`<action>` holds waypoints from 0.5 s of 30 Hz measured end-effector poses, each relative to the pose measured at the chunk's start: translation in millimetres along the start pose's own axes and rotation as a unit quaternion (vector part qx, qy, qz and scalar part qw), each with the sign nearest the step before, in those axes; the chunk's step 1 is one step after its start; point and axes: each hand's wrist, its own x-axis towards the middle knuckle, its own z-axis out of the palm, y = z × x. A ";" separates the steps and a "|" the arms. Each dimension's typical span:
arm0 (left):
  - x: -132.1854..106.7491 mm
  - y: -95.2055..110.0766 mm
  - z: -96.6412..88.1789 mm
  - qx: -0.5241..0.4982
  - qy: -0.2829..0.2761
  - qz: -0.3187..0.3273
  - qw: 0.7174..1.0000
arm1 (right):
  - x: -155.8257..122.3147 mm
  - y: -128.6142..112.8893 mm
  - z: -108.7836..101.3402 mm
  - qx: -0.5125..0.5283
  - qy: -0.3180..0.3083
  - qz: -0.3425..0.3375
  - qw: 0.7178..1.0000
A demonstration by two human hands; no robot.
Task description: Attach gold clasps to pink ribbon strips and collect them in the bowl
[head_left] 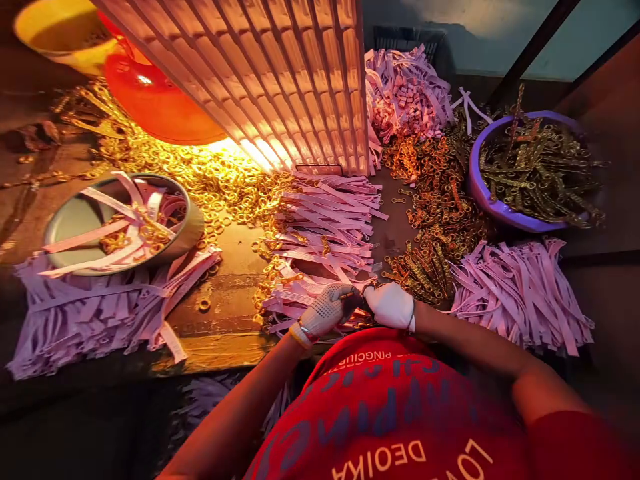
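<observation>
My left hand point(327, 311), in a pale knit glove with dark dots, is closed close to my body at the table's front edge. Right beside it, my right hand point(391, 305) in a white glove has its fingers pinched together. The fingers of both hands meet at something small and dark that I cannot make out. Just beyond the left hand lies a heap of pink-lilac strips point(333, 207), with gold-coloured metal rings point(270, 280) along its left side. Dark brassy metal pieces with ringed ends point(425, 270) are piled just past the right hand.
A grey bowl point(196, 230) holding strips and metal pieces rests tilted on more strips point(90, 320) at left. At right, a purple basin point(481, 183) full of brassy pieces stands behind another strip pile point(525, 290). A ribbed panel point(260, 73) and red-orange shade point(155, 100) rise at the back.
</observation>
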 end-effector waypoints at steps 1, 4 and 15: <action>2.6 2.4 1.1 -0.006 -0.003 -0.005 1.000 | -1.3 1.3 0.8 0.005 0.001 0.008 1.000; 8.1 9.2 5.9 -0.043 0.000 -0.008 0.999 | -2.6 4.0 4.4 0.030 0.024 0.047 0.998; -4.2 13.4 23.5 0.059 0.103 0.025 0.993 | -4.1 3.1 -8.1 0.065 0.039 0.126 0.989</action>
